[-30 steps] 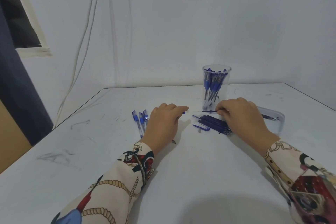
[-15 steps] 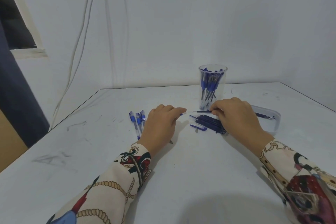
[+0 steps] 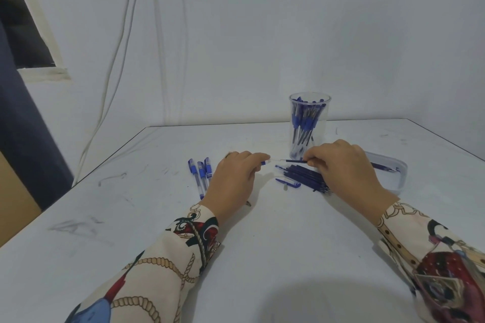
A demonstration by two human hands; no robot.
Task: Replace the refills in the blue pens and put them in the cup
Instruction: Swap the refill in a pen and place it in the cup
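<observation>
Head view over a white table (image 3: 262,257): the left hand (image 3: 233,181) curls around a clear pen barrel (image 3: 266,162), whose open end pokes out from the fingertips and points right. The right hand (image 3: 341,165) pinches a dark blue refill (image 3: 295,161), its tip aimed at that opening but not yet inside. A heap of refills (image 3: 301,178) lies under the right hand, with a loose blue cap (image 3: 287,182) just beside it. Three blue pens (image 3: 200,172) wait left of the left hand. Behind stands the clear cup (image 3: 309,123), already holding many pens. The step appears to be inserting a fresh refill; next calls for careful alignment, then sliding it in.
</observation>
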